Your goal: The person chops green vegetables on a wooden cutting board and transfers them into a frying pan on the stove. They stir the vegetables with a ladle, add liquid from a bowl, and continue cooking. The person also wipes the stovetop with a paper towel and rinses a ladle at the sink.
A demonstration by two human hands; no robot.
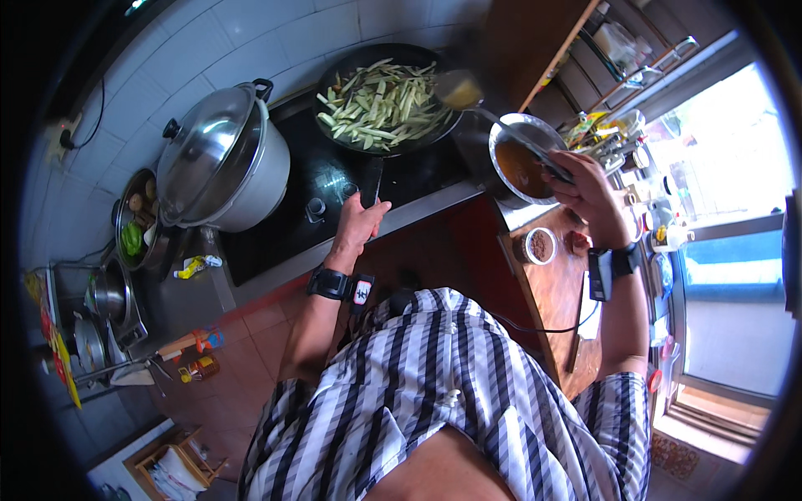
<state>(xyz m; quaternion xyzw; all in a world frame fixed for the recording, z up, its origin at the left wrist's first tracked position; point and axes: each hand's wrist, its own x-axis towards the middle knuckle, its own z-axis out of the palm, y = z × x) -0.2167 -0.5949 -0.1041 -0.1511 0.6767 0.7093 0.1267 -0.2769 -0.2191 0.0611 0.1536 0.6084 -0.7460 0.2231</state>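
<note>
My left hand point(360, 222) is closed around the handle of a dark wok point(407, 150) on the black stove top. The wok holds a heap of pale green vegetable strips point(382, 106). With my right hand point(583, 188) I grip the dark handle of a ladle point(462, 92), whose bowl carries yellowish-brown liquid. That bowl is over the wok's right edge, and its shaft crosses above a metal pot point(501, 160) of orange-brown liquid. Below this pot, a small round container point(540, 245) of brown granular stuff sits on the wooden counter point(532, 282).
A large lidded metal pot point(257, 188) stands on the stove's left side, beside a bowl of vegetables point(131, 232). A yellow packet point(196, 266) lies nearby. Bottles and jars point(667, 238) line the window side. An oil bottle point(200, 368) is at lower left.
</note>
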